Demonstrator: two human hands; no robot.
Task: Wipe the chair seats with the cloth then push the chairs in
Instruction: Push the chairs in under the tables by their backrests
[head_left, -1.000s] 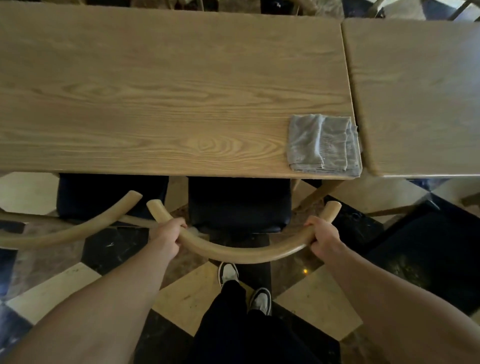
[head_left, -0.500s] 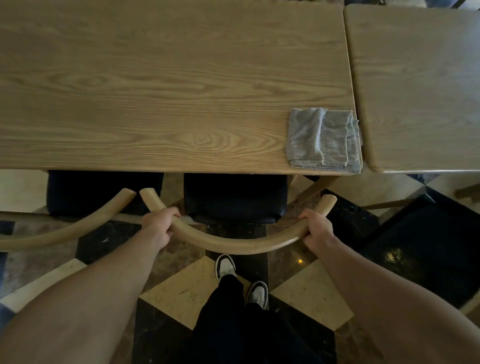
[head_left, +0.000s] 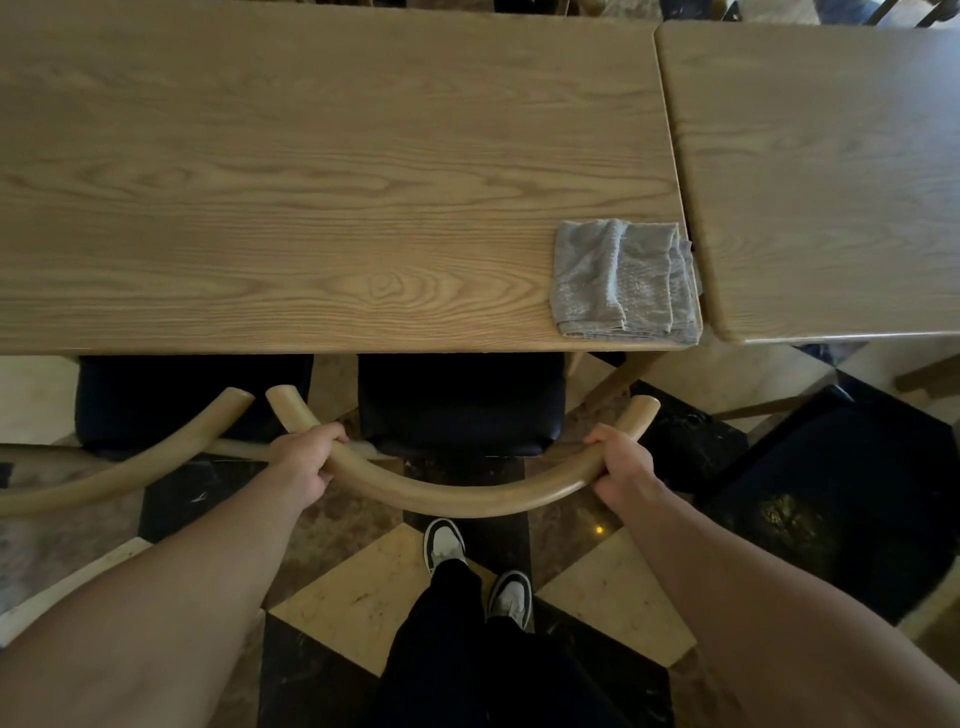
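A curved wooden chair back (head_left: 457, 496) arcs in front of me, with its dark seat (head_left: 460, 402) partly tucked under the wooden table (head_left: 311, 182). My left hand (head_left: 306, 460) grips the left side of the chair back. My right hand (head_left: 621, 465) grips its right side. A folded grey cloth (head_left: 623, 280) lies on the table's near right corner, away from both hands. A second chair (head_left: 156, 457) stands to the left, its dark seat (head_left: 192, 400) also partly under the table.
A second wooden table (head_left: 831, 182) adjoins on the right, with a narrow gap between. A dark chair seat (head_left: 841, 499) stands out at the right. My feet (head_left: 478, 571) are on a chequered stone floor behind the chair.
The held chair has slid forward, so more of its dark seat is under the table edge. Both hands kept their grip on the chair back. The cloth has not moved.
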